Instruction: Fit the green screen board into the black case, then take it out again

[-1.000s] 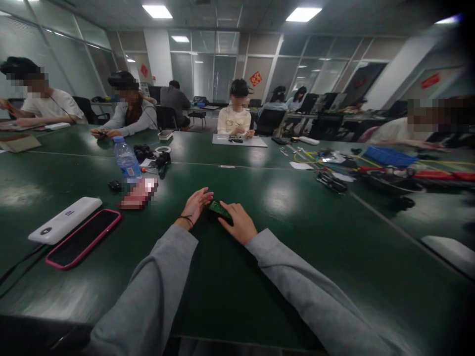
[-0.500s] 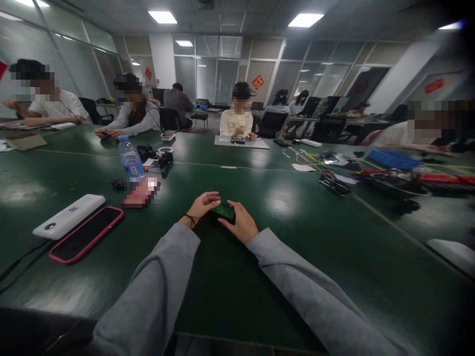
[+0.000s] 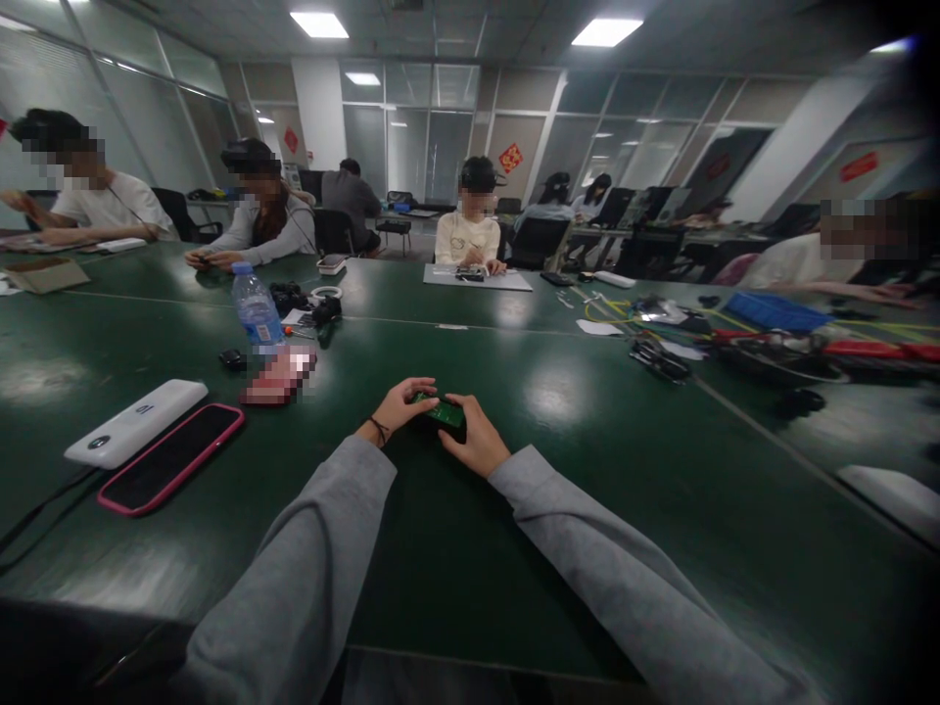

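Observation:
Between my two hands is a small dark rectangular box with a green face [image 3: 445, 414] that looks like a circuit board with pale marks. My left hand [image 3: 402, 403] wraps the box's left end, and its thumb lies across the near edge of the face. The right end sits in my right hand [image 3: 477, 437], thumb on the near side and fingers on the far side. Both hands are low over the green table [image 3: 470, 548], and the underside of the box is hidden.
To the left lie a white power bank [image 3: 139, 423], a pink-rimmed phone [image 3: 172, 460] and a red phone-like item [image 3: 277, 376]. A water bottle [image 3: 257, 308] stands behind them. Cables and a blue tray [image 3: 776, 311] are at the right. Several people sit around the table.
My left thumb has come down over the near edge of the green face. Both hands keep their hold on the box. The view has shifted slightly.

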`<state>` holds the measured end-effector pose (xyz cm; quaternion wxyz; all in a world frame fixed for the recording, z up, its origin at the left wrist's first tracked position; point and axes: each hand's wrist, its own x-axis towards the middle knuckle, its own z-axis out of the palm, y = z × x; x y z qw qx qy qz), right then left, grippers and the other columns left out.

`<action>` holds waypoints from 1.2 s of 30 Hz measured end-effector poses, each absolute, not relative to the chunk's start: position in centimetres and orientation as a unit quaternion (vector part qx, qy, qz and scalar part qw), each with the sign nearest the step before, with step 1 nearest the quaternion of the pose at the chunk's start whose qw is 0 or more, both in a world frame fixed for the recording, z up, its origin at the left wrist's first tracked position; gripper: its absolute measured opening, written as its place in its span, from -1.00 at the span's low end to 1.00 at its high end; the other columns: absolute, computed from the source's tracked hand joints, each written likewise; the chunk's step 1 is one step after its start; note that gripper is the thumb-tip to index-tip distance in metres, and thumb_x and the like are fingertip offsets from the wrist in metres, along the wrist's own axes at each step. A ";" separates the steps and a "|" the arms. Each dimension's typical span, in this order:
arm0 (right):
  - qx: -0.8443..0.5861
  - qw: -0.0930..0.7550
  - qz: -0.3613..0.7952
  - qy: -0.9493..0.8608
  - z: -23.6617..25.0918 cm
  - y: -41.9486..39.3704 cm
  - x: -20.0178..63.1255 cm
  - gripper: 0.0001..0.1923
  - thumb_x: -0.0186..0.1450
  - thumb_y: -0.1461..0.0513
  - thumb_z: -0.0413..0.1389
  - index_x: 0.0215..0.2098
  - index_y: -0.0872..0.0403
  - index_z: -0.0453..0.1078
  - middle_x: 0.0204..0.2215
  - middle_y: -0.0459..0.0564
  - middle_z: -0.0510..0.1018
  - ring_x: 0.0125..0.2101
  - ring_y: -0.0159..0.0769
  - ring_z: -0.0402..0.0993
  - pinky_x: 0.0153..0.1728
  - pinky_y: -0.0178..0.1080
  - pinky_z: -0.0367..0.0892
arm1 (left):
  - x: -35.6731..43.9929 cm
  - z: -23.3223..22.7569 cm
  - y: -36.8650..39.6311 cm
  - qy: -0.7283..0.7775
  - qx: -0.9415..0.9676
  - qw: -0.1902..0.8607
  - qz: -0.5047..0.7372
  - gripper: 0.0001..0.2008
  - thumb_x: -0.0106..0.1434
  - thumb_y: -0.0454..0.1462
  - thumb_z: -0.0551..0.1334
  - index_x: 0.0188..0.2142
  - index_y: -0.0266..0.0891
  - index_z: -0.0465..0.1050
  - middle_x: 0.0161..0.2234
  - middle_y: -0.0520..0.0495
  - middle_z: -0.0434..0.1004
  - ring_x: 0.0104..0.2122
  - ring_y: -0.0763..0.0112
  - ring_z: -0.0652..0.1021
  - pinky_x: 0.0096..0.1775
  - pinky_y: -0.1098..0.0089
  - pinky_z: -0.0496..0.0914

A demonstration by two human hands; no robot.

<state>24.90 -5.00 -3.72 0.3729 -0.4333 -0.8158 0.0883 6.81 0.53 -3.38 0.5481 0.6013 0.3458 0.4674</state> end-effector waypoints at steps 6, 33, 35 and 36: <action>-0.427 0.371 0.099 -0.819 -3.6 -5.1 24.9 -0.42 0.14 0.19 0.10 0.10 0.10 0.07 -0.08 0.11 0.26 -0.04 -0.19 0.27 0.00 -0.08 0.26 | 6.9 -4.0 1.1 0.346 0.613 0.531 0.472 -0.54 0.03 -0.21 0.33 -0.08 -0.34 0.36 -0.16 -0.22 0.47 -0.12 0.29 0.46 -0.03 0.19 0.28; -0.505 0.478 0.148 -0.704 -3.6 -4.6 25.8 -0.49 0.11 0.18 0.16 0.02 0.06 0.19 -0.16 0.00 0.43 -0.19 -0.26 0.41 -0.14 -0.17 0.34 | 8.0 -3.9 1.2 0.399 0.547 0.521 0.521 -0.53 0.07 -0.18 0.30 -0.04 -0.29 0.29 -0.03 -0.21 0.38 -0.03 0.31 0.42 0.07 0.23 0.22; -0.511 0.497 0.119 -0.692 -3.5 -4.7 25.8 -0.50 0.13 0.18 0.14 0.02 0.07 0.18 -0.13 0.01 0.42 -0.17 -0.25 0.40 -0.12 -0.17 0.33 | 8.5 -3.3 0.5 0.404 0.503 0.568 0.512 -0.47 0.07 -0.18 0.30 0.00 -0.28 0.22 -0.06 -0.22 0.39 -0.12 0.33 0.48 0.03 0.19 0.28; -0.509 0.504 0.105 -0.690 -3.4 -4.7 25.8 -0.50 0.13 0.19 0.14 0.03 0.07 0.18 -0.11 0.02 0.41 -0.14 -0.25 0.39 -0.10 -0.17 0.32 | 8.7 -3.0 0.0 0.397 0.483 0.601 0.497 -0.45 0.09 -0.16 0.29 0.03 -0.27 0.18 -0.07 -0.22 0.40 -0.19 0.35 0.51 0.00 0.16 0.30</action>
